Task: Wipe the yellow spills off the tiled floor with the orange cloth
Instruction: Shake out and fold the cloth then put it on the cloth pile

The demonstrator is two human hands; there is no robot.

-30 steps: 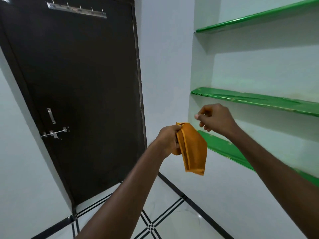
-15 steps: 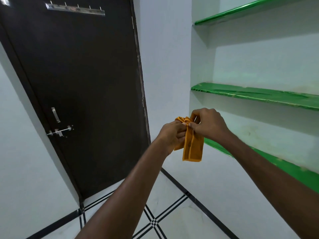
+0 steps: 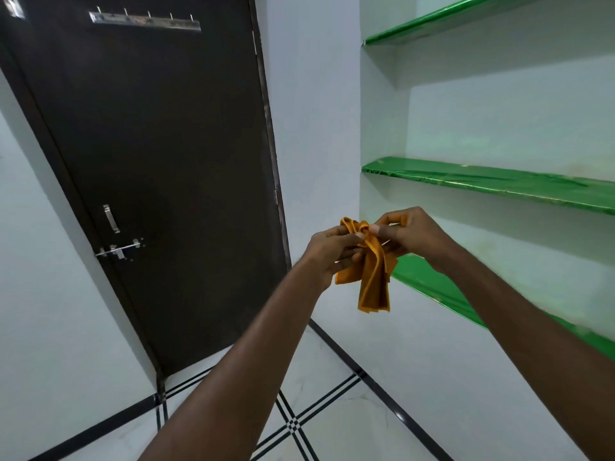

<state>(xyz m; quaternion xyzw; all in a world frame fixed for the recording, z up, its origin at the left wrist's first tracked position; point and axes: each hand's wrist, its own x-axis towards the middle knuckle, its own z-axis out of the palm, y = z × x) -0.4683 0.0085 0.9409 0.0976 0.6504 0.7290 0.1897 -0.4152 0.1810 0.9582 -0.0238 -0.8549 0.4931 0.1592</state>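
Both hands pinch the orange cloth (image 3: 371,261) in mid-air, the left hand (image 3: 327,252) gripping its bunched top from one side, the right hand (image 3: 411,236) closed on it from the other; the folds hang loose below the grip. Far beneath lies the tiled floor (image 3: 336,387); the visible patch seems unstained, though little shows.

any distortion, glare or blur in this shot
Head view: wide-angle bend leans the dark door and splays the green shelves; soft glare streaks on the shelf fronts and the hook rail; the orange cloth, in the grip of both hands, stays sharp, while the right forearm edge near the frame is slightly smeared.
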